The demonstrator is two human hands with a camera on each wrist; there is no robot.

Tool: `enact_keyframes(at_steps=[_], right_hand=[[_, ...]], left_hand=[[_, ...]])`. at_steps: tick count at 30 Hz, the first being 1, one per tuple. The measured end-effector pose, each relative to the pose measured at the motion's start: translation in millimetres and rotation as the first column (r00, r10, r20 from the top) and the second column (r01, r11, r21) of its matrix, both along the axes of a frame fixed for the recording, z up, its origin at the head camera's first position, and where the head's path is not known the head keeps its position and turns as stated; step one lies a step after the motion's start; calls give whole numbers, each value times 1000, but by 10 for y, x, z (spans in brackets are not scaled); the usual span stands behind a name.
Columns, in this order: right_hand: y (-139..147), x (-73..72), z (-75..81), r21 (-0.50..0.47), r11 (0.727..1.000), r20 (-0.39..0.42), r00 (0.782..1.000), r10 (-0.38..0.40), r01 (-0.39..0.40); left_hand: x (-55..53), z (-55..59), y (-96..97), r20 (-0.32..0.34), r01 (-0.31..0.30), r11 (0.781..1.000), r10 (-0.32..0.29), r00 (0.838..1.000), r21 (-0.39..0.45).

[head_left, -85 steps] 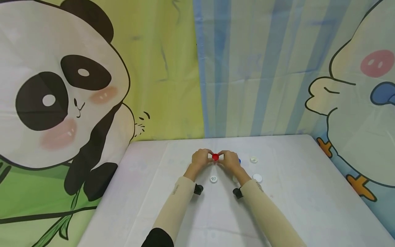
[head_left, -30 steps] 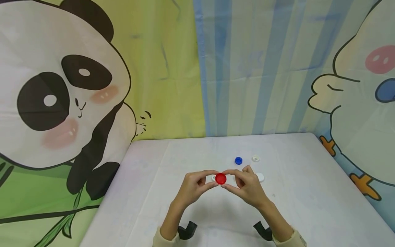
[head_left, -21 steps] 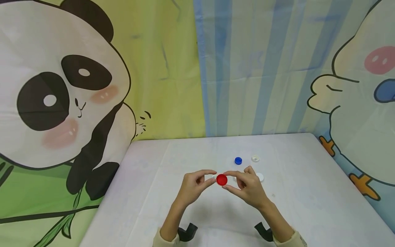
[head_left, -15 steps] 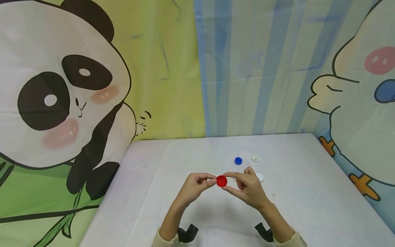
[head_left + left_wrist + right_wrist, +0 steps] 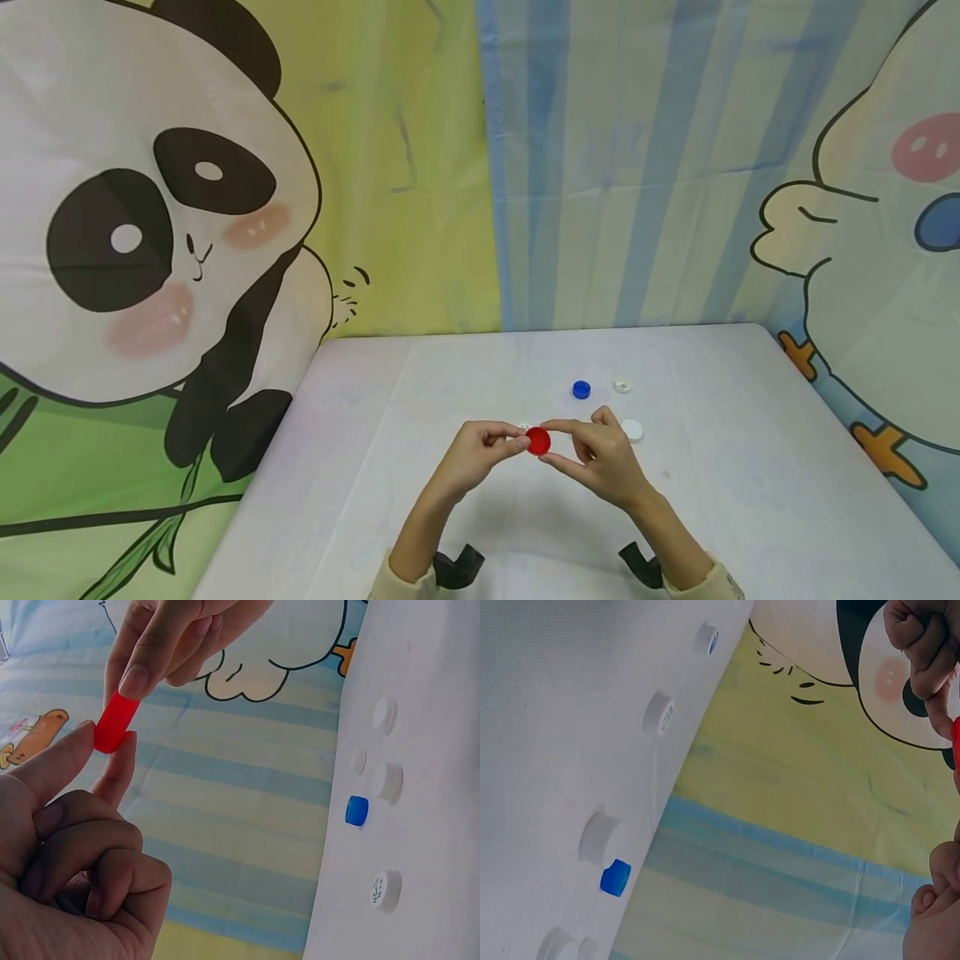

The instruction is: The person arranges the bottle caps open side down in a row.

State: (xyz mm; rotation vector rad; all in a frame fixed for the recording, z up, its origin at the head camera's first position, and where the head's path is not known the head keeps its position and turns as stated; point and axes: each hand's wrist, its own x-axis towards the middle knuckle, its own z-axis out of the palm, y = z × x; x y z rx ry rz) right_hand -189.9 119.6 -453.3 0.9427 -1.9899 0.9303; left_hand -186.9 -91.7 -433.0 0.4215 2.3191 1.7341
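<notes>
A red bottle cap [image 5: 537,441] is held up off the table between both hands, its round face toward the head camera. My left hand [image 5: 474,454] pinches its left edge between thumb and index finger. With the index finger at the upper rim and the thumb at the lower, my right hand [image 5: 600,454] grips the same cap. Edge-on in the left wrist view, the red cap [image 5: 116,724] has the left fingertips below and the right ones above. Only a sliver of the red cap [image 5: 956,742] appears in the right wrist view.
Behind the hands, a blue cap [image 5: 581,389], a pale cap [image 5: 622,385] and a white cap [image 5: 632,430] lie on the white table [image 5: 390,500]. A printed white cap [image 5: 385,891] shows in the left wrist view. A patterned curtain [image 5: 405,167] hangs behind the table.
Since the first frame, both hands have come back toward the body with the red cap. The left fingertips, spread at the cap's edge 0.7 s ago, have closed together there. The right hand barely moved lately.
</notes>
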Motion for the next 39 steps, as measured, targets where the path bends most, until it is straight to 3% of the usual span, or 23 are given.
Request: enact_keyframes(at_steps=[4, 8, 10, 12, 13, 15, 19, 20, 22, 23, 24, 26, 28, 34, 39], right_hand=[[-3, -10, -21, 1, 1000, 0, 1000, -1, 1], [12, 16, -37, 13, 1000, 129, 992, -11, 9], [24, 30, -38, 10, 1000, 243, 970, -3, 1], [37, 42, -31, -9, 1000, 365, 931, 16, -14], [41, 45, -22, -26, 999, 425, 905, 36, -28], [48, 56, 9, -70, 996, 532, 843, 85, -57], [52, 109, 142, -152, 981, 687, 700, 195, -124], [50, 124, 178, -166, 977, 713, 668, 213, -134], [52, 143, 226, -198, 966, 748, 612, 257, -164], [55, 143, 228, -215, 960, 758, 590, 278, -177], [61, 136, 214, -235, 953, 762, 572, 303, -192], [75, 99, 125, -270, 937, 760, 549, 349, -222], [79, 77, 64, -294, 924, 755, 534, 382, -245], [48, 110, 118, -293, 925, 752, 538, 379, -242], [72, 39, -50, -312, 919, 744, 541, 393, -239]], left_hand=[[-4, -17, 3, -9, -12, 1000, 12, 1000, 4], [-8, -44, 9, -90, -57, 998, 56, 994, -12], [-9, -59, 14, -186, -90, 995, 81, 979, -42], [-8, -73, 23, -326, -125, 989, 91, 941, -85], [-8, -81, 27, -406, -141, 984, 86, 910, -108], [-8, -96, 33, -563, -174, 973, 59, 824, -151], [-8, -119, 39, -796, -209, 962, -14, 606, -176], [-8, -120, 40, -828, -209, 962, -29, 560, -175], [-6, -116, 42, -873, -206, 963, -56, 485, -176], [-5, -110, 43, -886, -205, 962, -69, 458, -181], [-2, -100, 43, -893, -203, 962, -79, 442, -185], [3, -86, 40, -900, -200, 960, -96, 425, -197], [6, -80, 37, -901, -197, 958, -108, 420, -207], [0, -93, 29, -903, -196, 957, -114, 415, -211], [-4, -103, 26, -899, -193, 957, -120, 420, -218]])
